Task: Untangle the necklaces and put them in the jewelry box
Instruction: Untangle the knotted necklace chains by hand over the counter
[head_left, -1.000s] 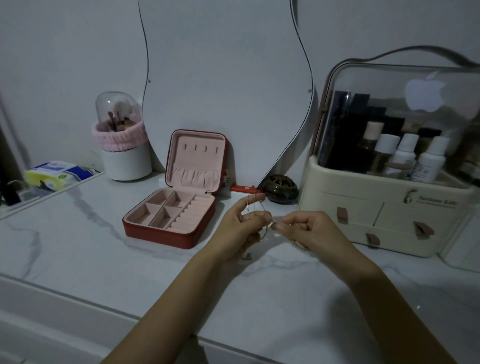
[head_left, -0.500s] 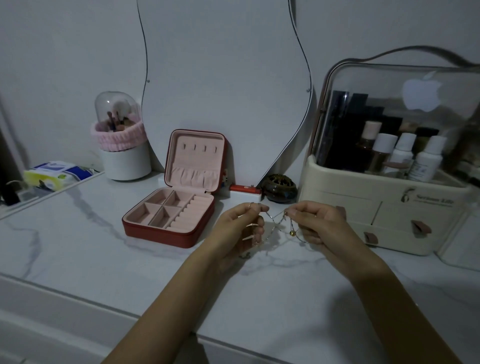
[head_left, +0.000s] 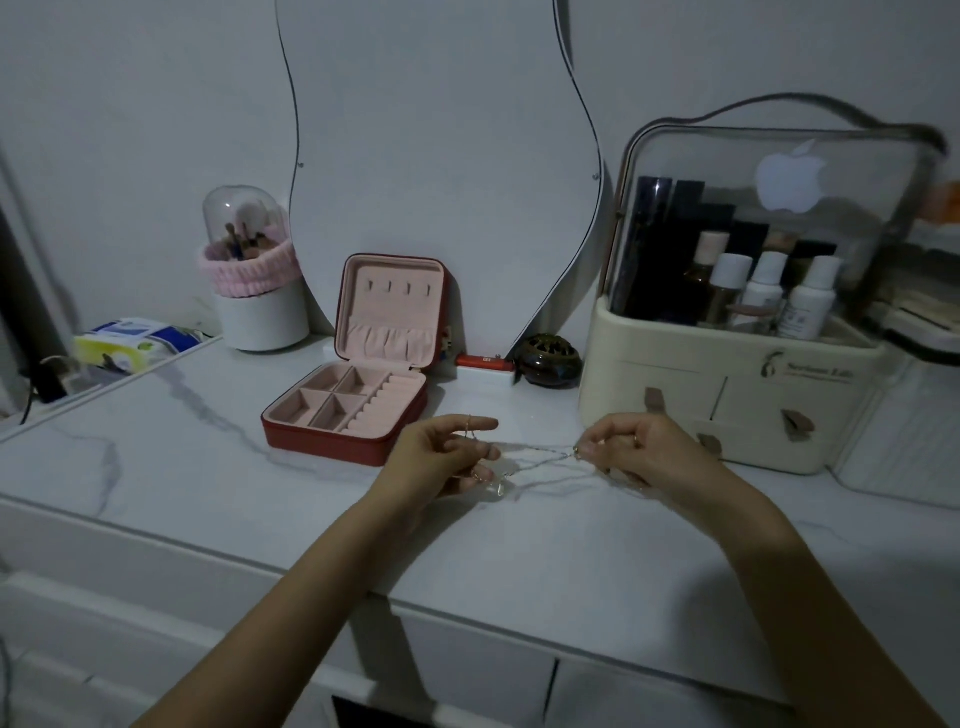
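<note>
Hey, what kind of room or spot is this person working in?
Most likely a dressing table in a bedroom: a wavy mirror leans against the wall, a cosmetics organizer holds bottles, and a domed makeup brush holder stands beside an open jewelry box.

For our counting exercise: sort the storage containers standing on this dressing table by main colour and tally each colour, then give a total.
Red: 1, the jewelry box, lid open
White: 1, the brush holder with a clear dome
Cream: 1, the cosmetics organizer with drawers
Dark brown: 1, the small round pot
Total: 4
</note>
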